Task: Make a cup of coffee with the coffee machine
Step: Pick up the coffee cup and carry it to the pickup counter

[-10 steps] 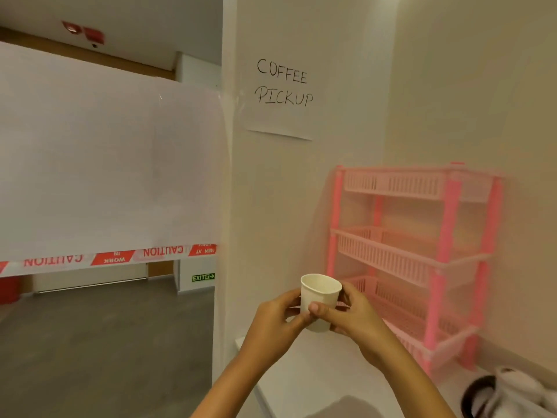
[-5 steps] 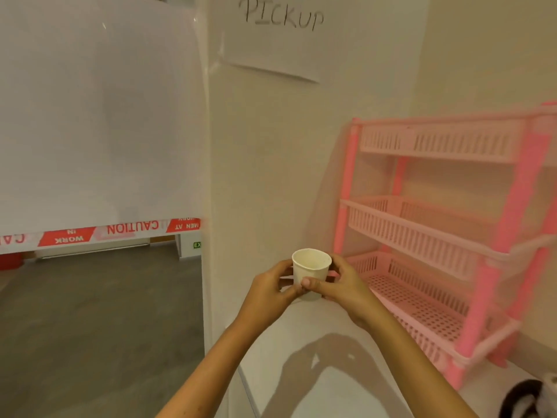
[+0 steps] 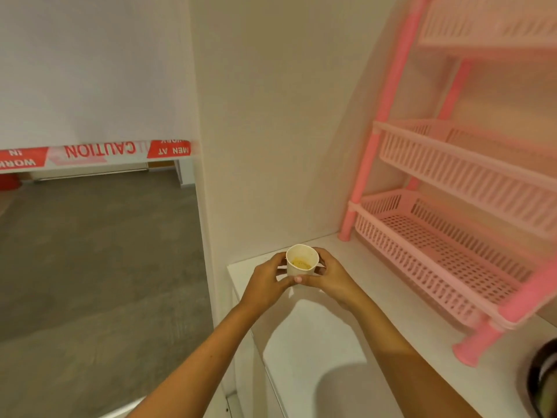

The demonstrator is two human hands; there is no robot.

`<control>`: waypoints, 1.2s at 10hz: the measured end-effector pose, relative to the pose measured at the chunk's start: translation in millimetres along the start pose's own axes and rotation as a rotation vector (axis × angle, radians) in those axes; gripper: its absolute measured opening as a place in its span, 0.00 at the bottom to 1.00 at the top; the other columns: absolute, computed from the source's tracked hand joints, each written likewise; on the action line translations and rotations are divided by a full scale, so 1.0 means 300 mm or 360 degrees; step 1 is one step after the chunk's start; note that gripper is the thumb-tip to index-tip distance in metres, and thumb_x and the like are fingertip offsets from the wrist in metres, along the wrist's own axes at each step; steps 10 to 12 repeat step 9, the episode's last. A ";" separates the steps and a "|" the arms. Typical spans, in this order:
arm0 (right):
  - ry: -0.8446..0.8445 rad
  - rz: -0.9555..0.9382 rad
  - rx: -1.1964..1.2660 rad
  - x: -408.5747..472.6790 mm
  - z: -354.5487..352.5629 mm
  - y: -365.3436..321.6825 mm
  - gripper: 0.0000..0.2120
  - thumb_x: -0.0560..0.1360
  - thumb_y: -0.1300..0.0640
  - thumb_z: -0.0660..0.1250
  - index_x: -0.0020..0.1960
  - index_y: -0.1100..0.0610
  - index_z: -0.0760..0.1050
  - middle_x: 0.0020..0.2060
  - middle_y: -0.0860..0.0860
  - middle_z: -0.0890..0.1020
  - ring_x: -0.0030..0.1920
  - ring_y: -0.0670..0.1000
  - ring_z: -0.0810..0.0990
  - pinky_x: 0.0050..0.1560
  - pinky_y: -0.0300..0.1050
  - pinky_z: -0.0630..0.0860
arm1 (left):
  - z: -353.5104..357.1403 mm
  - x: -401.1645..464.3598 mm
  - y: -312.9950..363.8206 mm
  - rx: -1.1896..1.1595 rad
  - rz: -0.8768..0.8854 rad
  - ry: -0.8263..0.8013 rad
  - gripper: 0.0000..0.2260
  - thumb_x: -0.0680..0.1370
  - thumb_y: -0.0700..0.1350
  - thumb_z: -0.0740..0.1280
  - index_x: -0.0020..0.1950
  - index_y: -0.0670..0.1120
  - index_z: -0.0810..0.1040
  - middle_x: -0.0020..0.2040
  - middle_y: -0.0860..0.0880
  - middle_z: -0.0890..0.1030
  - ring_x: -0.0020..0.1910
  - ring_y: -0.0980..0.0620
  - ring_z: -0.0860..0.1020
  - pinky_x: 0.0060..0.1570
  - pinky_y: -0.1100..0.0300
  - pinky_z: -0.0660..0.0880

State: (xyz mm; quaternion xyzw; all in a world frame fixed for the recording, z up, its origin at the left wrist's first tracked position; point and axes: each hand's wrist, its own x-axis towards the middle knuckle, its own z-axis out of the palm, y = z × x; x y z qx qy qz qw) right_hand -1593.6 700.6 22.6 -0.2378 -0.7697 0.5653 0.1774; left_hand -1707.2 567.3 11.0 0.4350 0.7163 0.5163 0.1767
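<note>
- White bench (image 3: 331, 342) runs along your right side and ends at a cream wall (image 3: 271, 116) in the corner ahead.
- Pink three-tier plastic rack (image 3: 452, 251) stands on the bench against the right wall; the basket shelves you can see hold nothing.
- Left of the wall is an opening onto a grey floor (image 3: 90, 267), with red-and-white caution tape (image 3: 96, 152) strung across it, lettering mirrored.
- A dark round object (image 3: 542, 378) is cut off at the lower right edge; can't tell what it is.
- Your left hand (image 3: 266, 282) and right hand (image 3: 331, 277) both hold the paper cup (image 3: 301, 260), fingers wrapped around its sides.
- Cup is upright at the far left end of the bench, near the corner, with tan foamy liquid inside. Can't tell whether its base touches the bench.
</note>
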 end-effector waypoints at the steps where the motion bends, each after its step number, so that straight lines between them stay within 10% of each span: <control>1: -0.0035 0.0071 0.0021 0.017 0.018 0.055 0.32 0.61 0.55 0.80 0.62 0.48 0.71 0.58 0.46 0.78 0.60 0.51 0.76 0.59 0.48 0.76 | 0.027 0.009 -0.065 0.0021 -0.0061 -0.0023 0.25 0.71 0.51 0.73 0.65 0.48 0.72 0.59 0.53 0.78 0.57 0.54 0.78 0.52 0.68 0.73; 12: -0.0035 0.0269 -0.0020 0.038 0.075 0.248 0.38 0.63 0.61 0.79 0.67 0.49 0.64 0.63 0.51 0.73 0.63 0.56 0.72 0.60 0.54 0.76 | 0.131 0.017 -0.197 0.0213 -0.0259 -0.0195 0.26 0.74 0.50 0.71 0.68 0.46 0.68 0.65 0.47 0.76 0.61 0.47 0.75 0.55 0.63 0.69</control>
